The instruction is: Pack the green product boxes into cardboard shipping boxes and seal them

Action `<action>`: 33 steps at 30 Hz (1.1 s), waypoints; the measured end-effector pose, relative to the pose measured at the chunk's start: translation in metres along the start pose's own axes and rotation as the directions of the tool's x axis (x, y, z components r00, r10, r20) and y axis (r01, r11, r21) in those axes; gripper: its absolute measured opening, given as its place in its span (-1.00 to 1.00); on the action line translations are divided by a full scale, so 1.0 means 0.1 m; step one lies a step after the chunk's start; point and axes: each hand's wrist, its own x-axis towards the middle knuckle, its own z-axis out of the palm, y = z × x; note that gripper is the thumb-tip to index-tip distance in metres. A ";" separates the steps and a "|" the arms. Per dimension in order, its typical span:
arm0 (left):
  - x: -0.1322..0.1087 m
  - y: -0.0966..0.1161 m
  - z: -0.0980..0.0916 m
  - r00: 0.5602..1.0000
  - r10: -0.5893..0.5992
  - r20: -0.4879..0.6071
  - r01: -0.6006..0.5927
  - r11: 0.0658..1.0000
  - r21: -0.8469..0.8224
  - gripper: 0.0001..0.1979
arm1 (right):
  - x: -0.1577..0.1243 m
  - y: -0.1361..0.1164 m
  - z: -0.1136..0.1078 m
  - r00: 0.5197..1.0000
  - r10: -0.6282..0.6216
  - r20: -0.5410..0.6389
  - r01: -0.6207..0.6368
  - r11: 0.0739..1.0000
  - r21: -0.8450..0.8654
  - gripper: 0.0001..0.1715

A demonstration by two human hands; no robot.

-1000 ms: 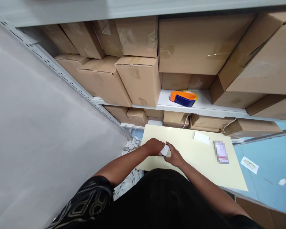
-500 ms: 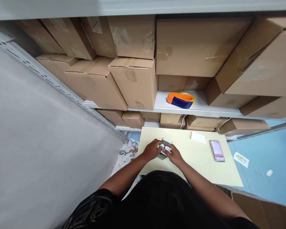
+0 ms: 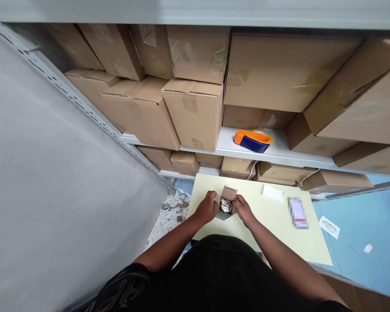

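A small cardboard box [image 3: 229, 193] stands open at the top on the pale yellow table, its back flap raised. Inside it sits a round, shiny silver-topped item [image 3: 226, 206], which looks like a can or jar lid. My left hand [image 3: 208, 208] is closed on the box's left flap. On the opposite side, the fingers of my right hand [image 3: 243, 208] pinch the right flap. The lower part of the round item is hidden by the box walls.
To the right on the table [image 3: 256, 234] lie a white box [image 3: 273, 193] and a blurred phone [image 3: 298, 213]. An orange and blue tape dispenser [image 3: 253, 141] rests on the shelf above, among cardboard boxes [image 3: 193, 115]. White scraps [image 3: 164, 223] cover the floor at left.
The box top has come open, and the silver round item now shows inside. My hands have moved apart from over the top to the side flaps. The camera view has shifted slightly.
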 end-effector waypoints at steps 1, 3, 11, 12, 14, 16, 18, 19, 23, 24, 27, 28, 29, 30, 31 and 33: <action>-0.02 -0.01 0.00 0.999 0.040 -0.031 -0.039 0.998 0.045 -0.65 | -0.02 0.03 -0.01 1.000 -0.010 -0.011 0.010 1.000 0.015 -0.67; -0.05 -0.02 0.00 0.991 0.132 0.026 -0.134 0.980 0.148 -0.73 | -0.06 0.09 0.00 1.000 -0.027 -0.002 0.027 0.999 0.033 -0.71; 0.05 0.24 0.02 0.966 0.048 0.256 -0.123 0.950 0.287 -0.56 | -0.15 0.22 0.05 0.988 -0.153 0.021 0.152 0.987 0.054 -0.35; 0.08 0.29 0.02 0.968 0.011 0.252 -0.094 0.944 0.318 -0.51 | -0.16 0.22 0.05 0.979 -0.198 0.046 0.197 0.980 0.014 -0.36; 0.14 0.37 0.03 0.969 -0.045 0.241 -0.045 0.934 0.354 -0.45 | -0.18 0.22 0.04 0.951 -0.286 0.119 0.294 0.954 -0.064 -0.39; 0.19 0.44 0.02 0.966 -0.084 0.246 -0.013 0.930 0.366 -0.45 | -0.20 0.23 0.04 0.914 -0.348 0.206 0.374 0.922 -0.103 -0.29; 0.22 0.48 0.01 0.959 -0.107 0.261 0.000 0.924 0.382 -0.52 | -0.21 0.22 0.05 0.884 -0.368 0.288 0.416 0.901 -0.126 -0.06; 0.23 0.49 0.00 0.955 -0.113 0.274 -0.004 0.919 0.394 -0.56 | -0.22 0.22 0.06 0.874 -0.368 0.318 0.427 0.893 -0.141 0.04; 0.25 0.52 0.00 0.946 -0.111 0.304 -0.033 0.902 0.431 -0.61 | -0.20 0.23 0.10 0.878 -0.365 0.310 0.440 0.871 -0.218 0.13; 0.24 0.52 0.00 0.950 -0.100 0.297 -0.038 0.905 0.425 -0.62 | -0.18 0.22 0.11 0.882 -0.371 0.292 0.442 0.867 -0.232 0.10; 0.22 0.57 -0.07 0.974 -0.058 0.220 -0.034 0.919 0.392 -0.62 | -0.15 0.21 0.12 0.890 -0.373 0.261 0.438 0.857 -0.270 0.01; 0.21 0.61 -0.13 0.984 -0.044 0.173 -0.025 0.924 0.381 -0.62 | -0.14 0.19 0.11 0.895 -0.365 0.256 0.431 0.857 -0.283 -0.01; 0.19 0.66 -0.20 0.992 -0.029 0.119 -0.016 0.930 0.366 -0.63 | -0.13 0.17 0.10 0.900 -0.356 0.250 0.421 0.858 -0.293 -0.02; 0.17 0.71 -0.30 0.998 -0.015 0.060 -0.007 0.939 0.343 -0.63 | -0.12 0.14 0.09 0.905 -0.346 0.247 0.411 0.861 -0.300 -0.02; 0.14 0.77 -0.41 1.000 -0.006 0.001 0.005 0.951 0.310 -0.65 | -0.11 0.11 0.07 0.908 -0.337 0.250 0.404 0.863 -0.305 -0.01; 0.09 0.89 -0.66 0.995 -0.006 -0.099 0.028 0.976 0.215 -0.65 | -0.09 0.04 0.04 0.906 -0.318 0.277 0.397 0.866 -0.303 0.06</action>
